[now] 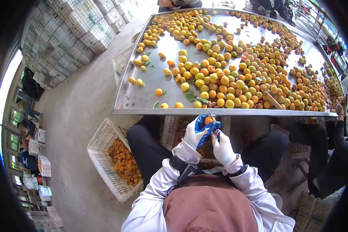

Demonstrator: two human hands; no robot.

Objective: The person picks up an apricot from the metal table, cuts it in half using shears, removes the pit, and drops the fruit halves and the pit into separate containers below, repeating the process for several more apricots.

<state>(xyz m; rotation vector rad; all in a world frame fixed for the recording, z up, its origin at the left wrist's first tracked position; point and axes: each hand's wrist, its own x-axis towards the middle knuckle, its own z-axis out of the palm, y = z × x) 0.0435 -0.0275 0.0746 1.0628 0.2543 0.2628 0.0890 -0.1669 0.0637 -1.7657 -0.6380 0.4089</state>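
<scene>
My left hand [198, 133], in a white glove with blue covering on the fingers, is closed around an orange apricot [209, 120] just below the table's front edge. My right hand [222, 149], also gloved in white and blue, grips a small knife [210, 113], whose thin blade shows against the apricot. The knife's handle is mostly hidden by the fingers, with a bit of red showing. Beyond both hands, many yellow and orange apricots [220, 79] are spread over the metal table [154, 83] among a few green leaves.
A white crate [100, 152] of opened apricots stands left of my legs, and another crate [169, 129] sits under the table. A wooden-looking stick [273, 100] lies among the fruit. Another person's hand [340, 108] is at the right edge. Stacked crates [77, 27] rise back left.
</scene>
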